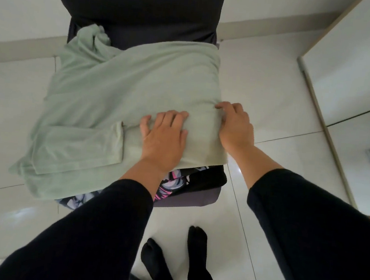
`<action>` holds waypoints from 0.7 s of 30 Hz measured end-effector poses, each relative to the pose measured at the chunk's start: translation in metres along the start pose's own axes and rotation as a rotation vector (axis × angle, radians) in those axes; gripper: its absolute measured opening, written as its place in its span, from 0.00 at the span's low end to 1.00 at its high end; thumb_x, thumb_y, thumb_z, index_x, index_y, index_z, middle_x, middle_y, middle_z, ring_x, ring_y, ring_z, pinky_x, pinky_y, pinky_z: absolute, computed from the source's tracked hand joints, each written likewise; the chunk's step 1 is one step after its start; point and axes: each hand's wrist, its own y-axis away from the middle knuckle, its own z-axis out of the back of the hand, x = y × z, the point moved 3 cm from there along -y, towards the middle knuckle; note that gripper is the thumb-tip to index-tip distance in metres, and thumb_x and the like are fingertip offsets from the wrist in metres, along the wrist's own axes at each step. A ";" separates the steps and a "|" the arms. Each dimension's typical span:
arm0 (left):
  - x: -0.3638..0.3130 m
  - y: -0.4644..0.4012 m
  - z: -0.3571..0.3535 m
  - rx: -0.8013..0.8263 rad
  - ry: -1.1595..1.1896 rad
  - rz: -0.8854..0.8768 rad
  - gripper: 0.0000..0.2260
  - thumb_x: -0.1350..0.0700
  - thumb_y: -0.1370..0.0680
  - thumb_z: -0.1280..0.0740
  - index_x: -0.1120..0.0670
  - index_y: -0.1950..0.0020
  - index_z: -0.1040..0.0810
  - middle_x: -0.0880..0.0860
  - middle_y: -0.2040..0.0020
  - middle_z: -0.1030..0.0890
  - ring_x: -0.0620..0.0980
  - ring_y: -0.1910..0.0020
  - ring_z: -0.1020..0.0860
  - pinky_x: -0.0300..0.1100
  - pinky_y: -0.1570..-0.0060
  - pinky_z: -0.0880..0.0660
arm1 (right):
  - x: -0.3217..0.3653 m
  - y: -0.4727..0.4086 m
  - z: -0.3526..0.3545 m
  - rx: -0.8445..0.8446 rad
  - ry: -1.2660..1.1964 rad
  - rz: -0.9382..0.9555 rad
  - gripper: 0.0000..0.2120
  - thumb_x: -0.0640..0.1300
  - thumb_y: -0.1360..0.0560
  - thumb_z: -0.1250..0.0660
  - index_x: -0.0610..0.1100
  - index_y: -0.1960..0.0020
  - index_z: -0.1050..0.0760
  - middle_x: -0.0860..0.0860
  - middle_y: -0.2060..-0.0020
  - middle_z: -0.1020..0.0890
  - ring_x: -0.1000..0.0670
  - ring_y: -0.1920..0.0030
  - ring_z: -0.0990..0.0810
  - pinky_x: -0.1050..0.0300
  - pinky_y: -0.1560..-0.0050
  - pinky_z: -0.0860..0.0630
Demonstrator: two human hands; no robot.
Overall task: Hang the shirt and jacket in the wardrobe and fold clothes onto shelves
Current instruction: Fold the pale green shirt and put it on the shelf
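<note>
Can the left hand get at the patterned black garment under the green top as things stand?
Probably yes, at its near edge only. The patterned garment sticks out below the green top, just under the left hand; the rest is covered.

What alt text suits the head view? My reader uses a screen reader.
Both hands, left hand and right hand, lie on a pale green garment spread over a dark chair, with a patterned garment beneath.

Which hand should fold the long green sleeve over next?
Probably the left hand. It lies flat on the green garment, nearer the sleeve hanging off the chair's left side. The right hand is at the garment's right edge, farther away.
</note>
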 end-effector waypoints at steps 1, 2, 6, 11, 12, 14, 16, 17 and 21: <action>-0.004 -0.004 -0.001 -0.004 0.009 0.014 0.17 0.49 0.19 0.46 0.46 0.31 0.35 0.46 0.35 0.30 0.48 0.34 0.35 0.51 0.33 0.52 | 0.000 -0.009 0.003 0.013 0.021 -0.007 0.16 0.39 0.21 0.47 0.49 0.37 0.30 0.46 0.41 0.28 0.42 0.43 0.29 0.51 0.50 0.35; -0.006 -0.009 -0.002 -0.007 0.015 0.038 0.16 0.48 0.19 0.46 0.47 0.32 0.33 0.47 0.36 0.30 0.48 0.35 0.34 0.51 0.33 0.51 | 0.000 -0.017 0.006 0.017 0.076 -0.003 0.14 0.41 0.21 0.47 0.49 0.40 0.28 0.46 0.44 0.26 0.42 0.44 0.29 0.52 0.52 0.36; -0.015 -0.035 0.001 0.013 0.056 0.085 0.11 0.49 0.19 0.43 0.49 0.41 0.27 0.48 0.43 0.26 0.50 0.40 0.32 0.48 0.40 0.48 | -0.001 -0.034 0.019 -0.043 0.203 -0.028 0.11 0.41 0.21 0.47 0.49 0.45 0.27 0.48 0.52 0.24 0.44 0.49 0.27 0.53 0.55 0.38; -0.020 -0.038 -0.005 0.120 0.064 0.086 0.12 0.50 0.19 0.44 0.49 0.37 0.30 0.49 0.39 0.28 0.51 0.38 0.34 0.47 0.42 0.44 | -0.005 -0.023 0.006 0.111 -0.093 -0.124 0.11 0.43 0.21 0.46 0.50 0.42 0.29 0.48 0.54 0.21 0.43 0.51 0.24 0.50 0.50 0.30; -0.019 -0.037 -0.006 0.134 0.061 0.084 0.12 0.49 0.19 0.44 0.48 0.36 0.31 0.49 0.38 0.29 0.51 0.37 0.35 0.47 0.41 0.43 | -0.005 -0.020 0.004 0.117 -0.128 -0.120 0.12 0.44 0.21 0.46 0.50 0.41 0.30 0.47 0.53 0.21 0.42 0.50 0.23 0.49 0.49 0.29; -0.017 -0.038 -0.005 0.155 0.049 0.068 0.13 0.48 0.19 0.43 0.48 0.36 0.31 0.49 0.38 0.30 0.51 0.37 0.35 0.48 0.41 0.42 | -0.006 -0.019 0.004 0.106 -0.123 -0.108 0.13 0.43 0.21 0.47 0.49 0.39 0.30 0.46 0.49 0.21 0.42 0.47 0.23 0.47 0.47 0.27; -0.014 -0.042 -0.003 0.174 0.030 0.061 0.13 0.46 0.20 0.43 0.48 0.38 0.31 0.49 0.39 0.30 0.52 0.37 0.34 0.49 0.40 0.41 | -0.005 -0.023 0.004 0.094 -0.093 -0.099 0.15 0.41 0.22 0.46 0.49 0.39 0.29 0.46 0.46 0.24 0.42 0.45 0.25 0.48 0.45 0.28; -0.012 -0.046 -0.001 0.172 0.022 0.071 0.12 0.45 0.20 0.44 0.48 0.39 0.30 0.49 0.39 0.30 0.52 0.38 0.34 0.49 0.40 0.41 | -0.003 -0.026 0.005 0.080 -0.090 -0.094 0.14 0.40 0.23 0.46 0.49 0.40 0.28 0.46 0.46 0.25 0.42 0.45 0.25 0.49 0.46 0.29; 0.003 -0.072 0.003 0.135 0.036 0.157 0.12 0.46 0.19 0.46 0.50 0.43 0.28 0.51 0.41 0.30 0.53 0.39 0.34 0.50 0.42 0.40 | 0.005 -0.050 0.005 0.012 -0.113 -0.071 0.10 0.37 0.24 0.45 0.46 0.48 0.27 0.46 0.47 0.27 0.42 0.47 0.27 0.50 0.49 0.30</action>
